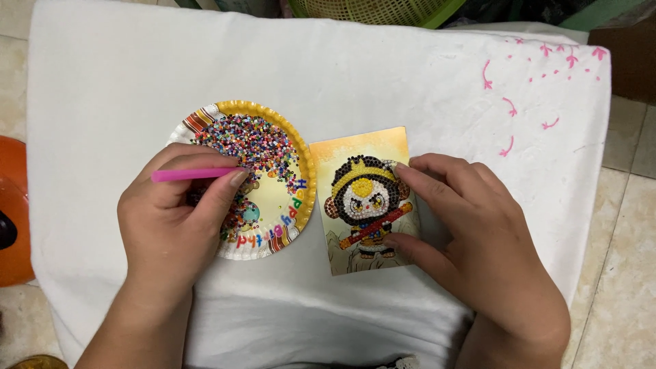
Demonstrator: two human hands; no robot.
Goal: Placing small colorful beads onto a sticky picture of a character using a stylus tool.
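Note:
My left hand grips a pink pen-like stick, held level over a yellow-rimmed paper plate. The plate holds a heap of tiny multicoloured beads. Its lower left part is hidden under that hand. To the right of the plate lies a small card with a bead picture of a cartoon monkey figure. My right hand rests on the card's right edge, index fingertip touching the figure's head and thumb at the lower right corner.
A white cloth with pink markings at the far right covers the work surface. An orange object stands at the left edge. A green woven basket is at the top. Beige floor tiles show on the right.

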